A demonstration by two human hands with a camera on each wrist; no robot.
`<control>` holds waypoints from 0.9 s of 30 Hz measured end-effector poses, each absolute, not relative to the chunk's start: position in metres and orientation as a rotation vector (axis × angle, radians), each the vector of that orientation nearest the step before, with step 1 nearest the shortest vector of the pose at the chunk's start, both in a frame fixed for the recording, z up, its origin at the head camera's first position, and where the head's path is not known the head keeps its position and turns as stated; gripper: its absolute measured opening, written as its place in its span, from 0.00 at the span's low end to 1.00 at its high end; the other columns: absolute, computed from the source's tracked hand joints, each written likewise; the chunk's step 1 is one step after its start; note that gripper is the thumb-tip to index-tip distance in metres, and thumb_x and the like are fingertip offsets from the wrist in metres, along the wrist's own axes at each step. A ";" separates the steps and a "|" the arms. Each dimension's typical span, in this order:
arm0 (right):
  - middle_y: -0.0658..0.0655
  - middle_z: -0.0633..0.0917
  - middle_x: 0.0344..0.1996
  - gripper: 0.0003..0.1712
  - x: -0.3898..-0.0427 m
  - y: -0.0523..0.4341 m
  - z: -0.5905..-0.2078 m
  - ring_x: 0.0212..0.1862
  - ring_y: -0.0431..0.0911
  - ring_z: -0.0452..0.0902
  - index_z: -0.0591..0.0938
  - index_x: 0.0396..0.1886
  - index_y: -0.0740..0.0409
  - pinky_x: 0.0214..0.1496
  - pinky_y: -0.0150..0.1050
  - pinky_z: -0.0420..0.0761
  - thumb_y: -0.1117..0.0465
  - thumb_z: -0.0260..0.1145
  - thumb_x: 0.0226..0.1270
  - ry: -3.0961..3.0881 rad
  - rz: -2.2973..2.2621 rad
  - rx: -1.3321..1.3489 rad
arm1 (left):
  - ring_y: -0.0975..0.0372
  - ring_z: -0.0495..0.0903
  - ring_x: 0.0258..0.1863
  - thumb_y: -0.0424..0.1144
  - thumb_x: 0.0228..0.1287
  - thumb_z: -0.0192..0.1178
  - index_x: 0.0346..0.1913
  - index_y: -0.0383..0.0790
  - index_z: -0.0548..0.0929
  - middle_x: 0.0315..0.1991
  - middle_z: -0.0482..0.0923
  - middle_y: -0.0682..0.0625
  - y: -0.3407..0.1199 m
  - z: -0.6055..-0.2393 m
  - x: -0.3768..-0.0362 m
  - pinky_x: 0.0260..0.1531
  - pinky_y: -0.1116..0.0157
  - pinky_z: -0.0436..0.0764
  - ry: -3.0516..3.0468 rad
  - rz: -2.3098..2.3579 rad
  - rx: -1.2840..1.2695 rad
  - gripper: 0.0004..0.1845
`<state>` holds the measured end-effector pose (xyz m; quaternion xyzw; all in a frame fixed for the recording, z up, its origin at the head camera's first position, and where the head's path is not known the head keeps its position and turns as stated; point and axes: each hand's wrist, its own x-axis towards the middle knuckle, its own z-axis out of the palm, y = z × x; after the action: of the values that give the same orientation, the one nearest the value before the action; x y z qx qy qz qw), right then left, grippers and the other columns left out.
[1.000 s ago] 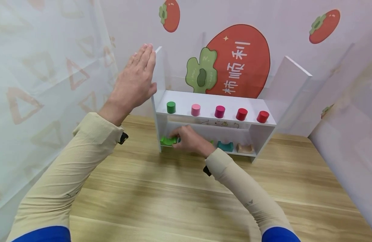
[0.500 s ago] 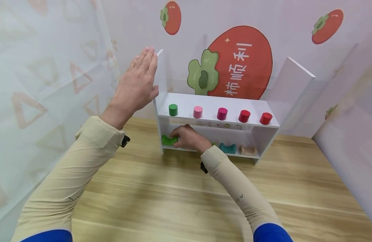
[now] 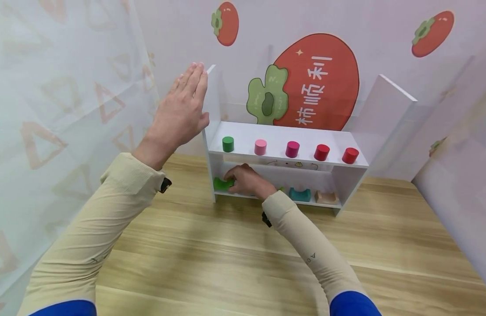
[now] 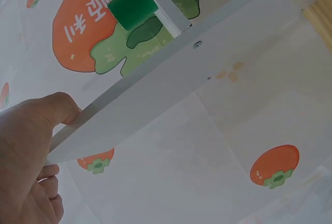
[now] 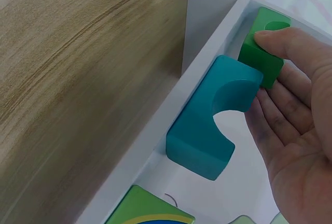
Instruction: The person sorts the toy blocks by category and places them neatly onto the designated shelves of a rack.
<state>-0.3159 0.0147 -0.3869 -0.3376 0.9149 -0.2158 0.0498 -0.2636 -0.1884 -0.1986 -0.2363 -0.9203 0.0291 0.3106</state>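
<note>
A white two-level shelf [image 3: 274, 129] stands on the table against the back wall. My left hand [image 3: 181, 105] holds its tall left side panel [image 4: 129, 102], thumb on one face and fingers on the other. On the lower level, my right hand [image 3: 247, 180] pinches a green arch block [image 5: 259, 60] at the left end, with the thumb on its top and the fingers behind. Beside it lies a teal arch block [image 5: 194, 120], hidden by the hand in the head view. Farther along is a light green block [image 5: 148, 208] with a yellow and blue curve.
On the upper level stand a green cylinder [image 3: 228, 144], a pink cylinder [image 3: 260, 147], a magenta cylinder [image 3: 292, 149] and two red ones. Another teal arch block [image 3: 300, 195] and a wood-coloured block [image 3: 326, 197] sit at the lower right. The right side panel [image 3: 385, 116] rises tall.
My right hand has shifted slightly left along the lower level, onto the green block. The left hand stays on the side panel. The head view has moved a little.
</note>
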 end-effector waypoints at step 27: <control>0.59 0.75 0.76 0.40 -0.258 0.064 -0.370 0.74 0.52 0.74 0.70 0.79 0.60 0.79 0.52 0.74 0.49 0.71 0.74 2.871 -0.530 -1.000 | 0.45 0.45 0.87 0.37 0.72 0.58 0.84 0.29 0.47 0.86 0.48 0.34 -0.198 -0.199 -0.271 0.87 0.48 0.49 -2.415 -0.006 -0.679 0.46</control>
<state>-0.2582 0.0637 -0.3699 -0.3239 0.9300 -0.1717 0.0277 -0.2707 -0.1982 -0.1986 -0.2572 -0.9149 -0.0022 0.3112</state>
